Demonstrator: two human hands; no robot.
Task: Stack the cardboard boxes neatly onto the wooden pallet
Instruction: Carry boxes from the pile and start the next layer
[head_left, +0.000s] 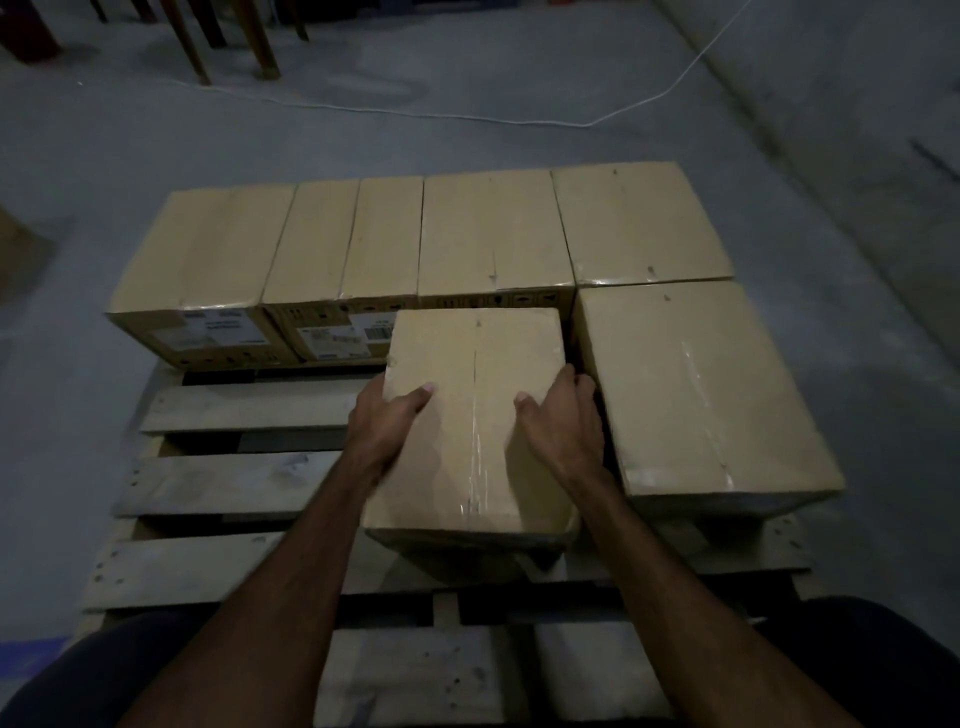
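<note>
The left hand (387, 415) and right hand (563, 418) gripped the sides of a box (475, 415) over the pallet (234, 483), thumbs on top, its long axis pointing away. Labels (343, 338) on the back boxes (343, 239) were too blurred to read.

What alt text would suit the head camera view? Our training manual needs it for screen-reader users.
Both hands, left hand and right hand, grip the sides of a taped cardboard box over a wooden pallet. A row of boxes fills the far edge, and another box sits right of the held one.
</note>
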